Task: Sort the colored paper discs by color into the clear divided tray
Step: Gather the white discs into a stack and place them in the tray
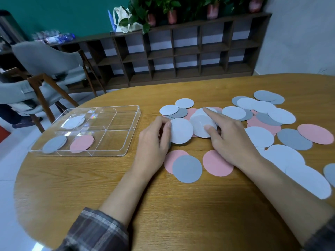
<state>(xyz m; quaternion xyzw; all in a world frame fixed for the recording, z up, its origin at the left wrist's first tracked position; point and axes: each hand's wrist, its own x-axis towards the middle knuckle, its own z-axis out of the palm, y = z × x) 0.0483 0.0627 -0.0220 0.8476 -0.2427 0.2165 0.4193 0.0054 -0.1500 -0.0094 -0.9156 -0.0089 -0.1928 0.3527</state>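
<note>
A clear divided tray [125, 142] lies at the table's left. It holds a white disc [73, 122] in a far compartment, a grey disc [54, 144] and a pink disc [81, 143] in near ones. Several white, grey and pink discs are scattered across the table's middle and right. My left hand [154, 142] pinches a white disc [181, 131] at its left edge. My right hand [230, 138] grips another white disc [201, 126], thumb on its face and forefinger stretched over its far rim.
A grey disc [187, 169] overlaps a pink one [171, 156] just in front of my hands. The wooden table [108, 187] is bare in front. Chairs [45, 69] stand off the left edge, and a dark shelf unit [181, 51] lines the back wall.
</note>
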